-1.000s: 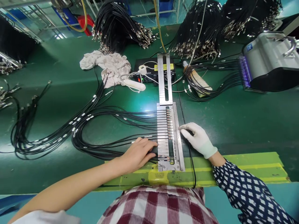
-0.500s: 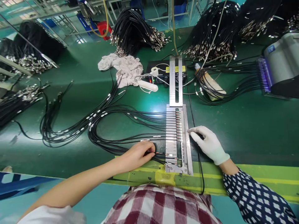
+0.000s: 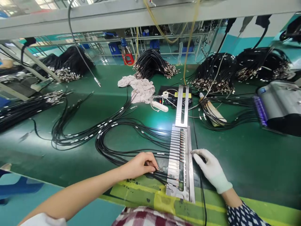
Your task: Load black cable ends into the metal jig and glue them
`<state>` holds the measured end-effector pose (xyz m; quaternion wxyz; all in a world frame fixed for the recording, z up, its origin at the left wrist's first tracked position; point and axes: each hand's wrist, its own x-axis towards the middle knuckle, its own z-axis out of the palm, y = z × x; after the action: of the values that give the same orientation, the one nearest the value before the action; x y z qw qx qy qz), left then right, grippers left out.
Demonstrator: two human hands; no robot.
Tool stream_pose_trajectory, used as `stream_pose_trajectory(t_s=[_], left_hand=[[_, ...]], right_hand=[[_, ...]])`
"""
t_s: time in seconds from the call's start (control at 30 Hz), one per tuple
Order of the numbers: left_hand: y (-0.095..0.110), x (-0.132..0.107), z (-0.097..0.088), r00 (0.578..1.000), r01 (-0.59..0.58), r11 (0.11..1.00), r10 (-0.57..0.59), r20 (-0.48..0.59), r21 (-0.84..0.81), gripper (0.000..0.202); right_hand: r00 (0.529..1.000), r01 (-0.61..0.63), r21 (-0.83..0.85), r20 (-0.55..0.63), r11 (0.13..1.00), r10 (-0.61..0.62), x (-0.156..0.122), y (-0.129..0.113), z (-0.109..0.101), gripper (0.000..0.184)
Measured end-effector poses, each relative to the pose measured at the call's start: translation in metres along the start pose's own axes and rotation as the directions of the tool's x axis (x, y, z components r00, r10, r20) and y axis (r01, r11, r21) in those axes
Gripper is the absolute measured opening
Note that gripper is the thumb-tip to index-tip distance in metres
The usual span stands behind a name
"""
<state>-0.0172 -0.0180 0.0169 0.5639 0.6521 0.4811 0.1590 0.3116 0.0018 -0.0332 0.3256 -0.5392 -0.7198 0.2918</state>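
Note:
My bare left hand (image 3: 142, 164) has thumb and fingers pinched at the end of a thin black cable, just left of the slotted metal fixture (image 3: 174, 163). Other black cables (image 3: 131, 153) run from the left into the fixture's grooves, their metal-tipped ends (image 3: 182, 141) lined up along its slot. Several cables pass under or beside my left fingertips, so the exact one held is partly hidden. My right hand (image 3: 210, 168), in a white glove, touches the fixture's right edge with a fingertip. Its thumb stands apart and nothing shows between the fingers.
Behind the fixture sit a black control box (image 3: 162, 91), a crumpled cloth (image 3: 143, 89) and a white handheld piece (image 3: 160, 106). Cable bundles (image 3: 154, 62) line the back. At right stands a grey machine (image 3: 279, 103) with cables entering it. Yellow-green tape (image 3: 131, 191) covers the front edge.
The head view has tilted upward, so the bench sits lower in the picture and an overhead beam shows. Both hands keep about the same places beside the fixture.

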Motion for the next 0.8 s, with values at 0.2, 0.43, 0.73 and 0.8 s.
stream_pose_trajectory(t_s=[0.2, 0.43, 0.73, 0.8], left_hand=[[0.017, 0.022, 0.022, 0.996, -0.082, 0.996, 0.083, -0.045, 0.025, 0.005], [0.041, 0.053, 0.065, 0.925, -0.364, 0.837, 0.375, 0.055, 0.409, 0.013], [0.017, 0.026, 0.031, 0.968, -0.227, 0.787, 0.246, 0.046, 0.573, 0.006], [0.015, 0.019, 0.026, 0.983, -0.182, 0.824, 0.172, 0.07, 0.537, 0.005]], right_hand=[[1.0, -0.014, -0.008, -0.023, 1.0, 0.014, 0.0, -0.006, 0.001, 0.027], [0.999, -0.015, -0.02, -0.031, 1.0, 0.015, -0.001, -0.011, 0.0, 0.026], [1.0, -0.015, 0.016, -0.013, 1.0, 0.015, -0.001, -0.016, -0.003, 0.021], [1.0, -0.013, 0.015, -0.011, 1.0, 0.013, -0.001, -0.016, -0.003, 0.019]])
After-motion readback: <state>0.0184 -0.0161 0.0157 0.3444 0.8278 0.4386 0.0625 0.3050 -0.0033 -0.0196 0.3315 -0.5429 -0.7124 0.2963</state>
